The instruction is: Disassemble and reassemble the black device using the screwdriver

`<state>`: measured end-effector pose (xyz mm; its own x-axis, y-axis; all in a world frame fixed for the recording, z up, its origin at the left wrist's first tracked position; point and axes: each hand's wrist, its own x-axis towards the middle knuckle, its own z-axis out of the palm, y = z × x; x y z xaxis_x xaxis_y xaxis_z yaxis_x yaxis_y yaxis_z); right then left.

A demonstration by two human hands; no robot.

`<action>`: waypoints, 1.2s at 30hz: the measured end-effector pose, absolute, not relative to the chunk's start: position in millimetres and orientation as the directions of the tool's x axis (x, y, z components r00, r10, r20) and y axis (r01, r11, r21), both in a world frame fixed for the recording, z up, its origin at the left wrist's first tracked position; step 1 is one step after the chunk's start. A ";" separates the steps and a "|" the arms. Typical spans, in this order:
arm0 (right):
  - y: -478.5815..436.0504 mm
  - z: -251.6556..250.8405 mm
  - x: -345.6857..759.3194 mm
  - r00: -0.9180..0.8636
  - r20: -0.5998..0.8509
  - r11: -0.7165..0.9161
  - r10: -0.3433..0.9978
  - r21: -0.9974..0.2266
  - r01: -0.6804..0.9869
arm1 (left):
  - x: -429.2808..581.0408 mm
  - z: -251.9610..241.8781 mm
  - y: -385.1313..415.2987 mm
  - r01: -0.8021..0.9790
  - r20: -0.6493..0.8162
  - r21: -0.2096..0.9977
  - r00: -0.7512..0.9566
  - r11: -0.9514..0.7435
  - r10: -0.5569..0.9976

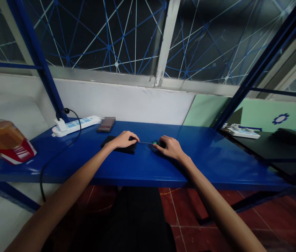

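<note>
A screwdriver, seen by its thin metal shaft and green-and-black handle, lies level between my hands just above the blue tabletop. My right hand is closed around the handle, covering much of it. At the shaft's other end, the thumb and fingers of my left hand pinch together near the tip, which they hide. Beneath the left hand is a flat black object lying on the table; its kind is not clear because the hand covers part of it.
A white power strip with a black cable sits at the back left, beside a dark phone-like slab. A drink bottle stands far left. Blue posts rise at both sides. Another white strip lies right.
</note>
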<state>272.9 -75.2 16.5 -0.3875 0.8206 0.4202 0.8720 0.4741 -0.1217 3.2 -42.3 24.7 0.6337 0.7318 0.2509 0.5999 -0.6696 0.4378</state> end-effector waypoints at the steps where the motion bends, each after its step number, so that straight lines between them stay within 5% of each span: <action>1: -75.2 16.5 272.8 -0.384 0.424 0.473 0.821 -0.125 0.872 | 3.2 24.8 -42.4 0.602 0.250 0.439 0.631 -0.667 0.734; 23: -73.6 19.9 277.6 -0.268 0.593 0.476 0.759 -0.224 0.851 | 16.7 17.3 -45.1 0.675 0.335 0.429 0.499 -0.601 0.799; 30: -72.9 21.1 278.6 -0.214 0.624 0.445 0.751 -0.239 0.863 | 21.1 18.5 -48.9 0.793 0.323 0.251 0.472 -0.555 0.820; 36: -73.3 21.6 278.9 -0.245 0.586 0.464 0.772 -0.258 0.847 | -2.2 30.8 -41.3 0.712 0.234 0.439 0.498 -0.548 0.835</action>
